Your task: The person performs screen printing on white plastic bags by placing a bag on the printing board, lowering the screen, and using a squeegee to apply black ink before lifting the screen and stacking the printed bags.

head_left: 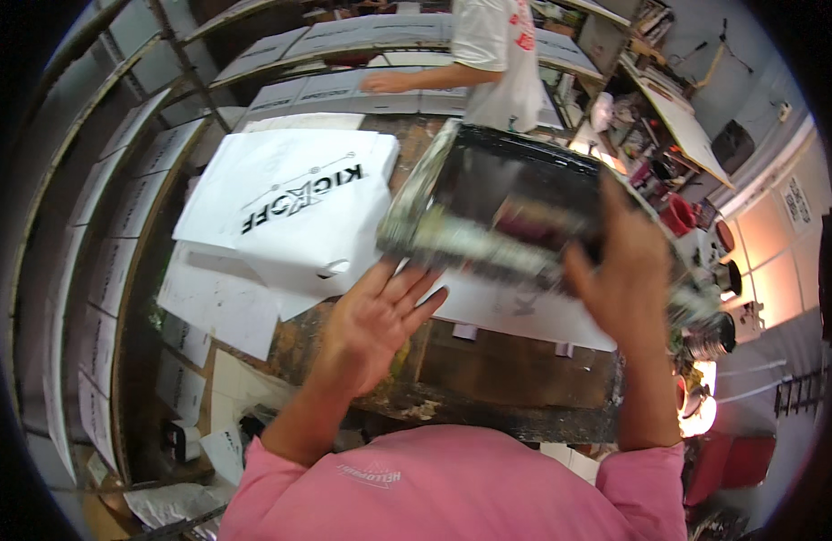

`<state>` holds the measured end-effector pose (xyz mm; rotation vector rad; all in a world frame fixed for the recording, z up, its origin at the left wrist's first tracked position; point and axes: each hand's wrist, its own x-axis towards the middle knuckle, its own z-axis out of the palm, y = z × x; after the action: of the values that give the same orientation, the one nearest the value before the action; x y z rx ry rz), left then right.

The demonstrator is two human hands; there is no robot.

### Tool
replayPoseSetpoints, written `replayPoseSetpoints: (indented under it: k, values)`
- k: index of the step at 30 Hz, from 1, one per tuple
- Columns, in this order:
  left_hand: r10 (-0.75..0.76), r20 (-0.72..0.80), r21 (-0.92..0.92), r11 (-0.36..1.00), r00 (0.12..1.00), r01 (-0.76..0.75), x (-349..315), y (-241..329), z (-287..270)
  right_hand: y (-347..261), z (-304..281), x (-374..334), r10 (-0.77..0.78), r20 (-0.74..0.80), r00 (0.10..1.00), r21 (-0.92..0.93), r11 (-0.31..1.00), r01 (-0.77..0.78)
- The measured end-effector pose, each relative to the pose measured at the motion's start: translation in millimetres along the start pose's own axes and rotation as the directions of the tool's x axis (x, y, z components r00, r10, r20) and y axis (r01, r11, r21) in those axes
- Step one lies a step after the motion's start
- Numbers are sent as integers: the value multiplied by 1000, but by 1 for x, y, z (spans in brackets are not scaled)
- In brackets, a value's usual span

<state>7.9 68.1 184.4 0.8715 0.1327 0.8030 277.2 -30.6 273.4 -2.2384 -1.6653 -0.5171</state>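
A screen-printing frame [405,216] with a dark, ink-streaked mesh is tilted over the table in front of me, blurred by motion. Inside it lies a smeared brownish-red shape [533,219] that I cannot make out. Palm up, my left hand [371,320] has its fingers spread and their tips at the frame's near left edge. My right hand [625,261] is over the frame's right part, thumb toward the near rim; blur hides whether it grips anything. Under the frame, a white printed sheet [533,316] shows partly. To the left stands a stack of white printed sheets [289,189].
Across the table [515,365], a person in a white shirt [497,63] stretches an arm leftward. Shelves [118,261] with printed sheets line the left, and more racks [344,54] stand at the back. Tins [709,335] and a red container [677,214] crowd the right.
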Motion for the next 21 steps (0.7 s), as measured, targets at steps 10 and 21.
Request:
replayPoseSetpoints:
  k: [10,21]
  values:
    - [-506,-490,-151,851,709,503,-70,-114,-90,-1,126,-143,-134,407,904,321,947,-5]
    - [-431,-487,-134,897,760,422,-103,-140,-118,62,252,-25,-218,164,962,231,957,178]
